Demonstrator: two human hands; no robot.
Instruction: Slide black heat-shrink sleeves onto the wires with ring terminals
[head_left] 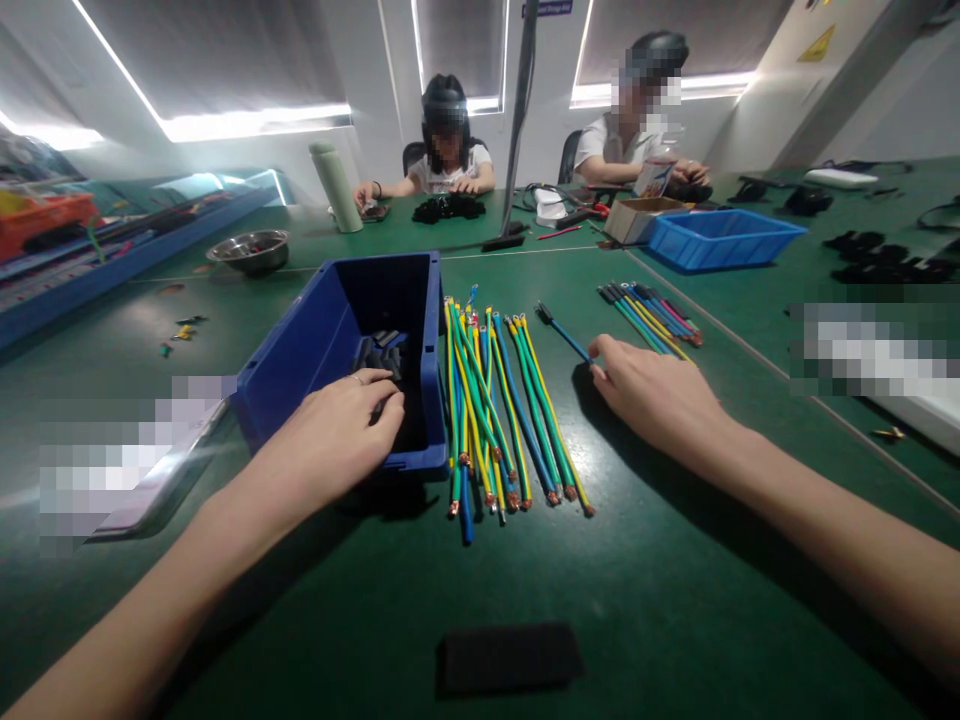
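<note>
The right hand (649, 395) holds a thin blue wire (566, 338) in a closed grip, with the thumb and the fingers pressed together on its near end; the far end, which carries a black sleeve (544, 312), points away from the person and to the left. The left hand (345, 415) is inside the dark blue bin (435, 400), over the small black pieces (384, 350) – its fingers are bent and the gap between the thumb and the index finger is narrow, but I cannot tell if this grip has taken one piece. Between the bin and the blue wire, many green, yellow and blue cables (517, 420) lie side by side on the green surface (525, 590), some of them crossing. Beyond the right hand there lies a smaller group of sleeved cables (652, 318), and a black block (511, 657) rests nearest to the person
</note>
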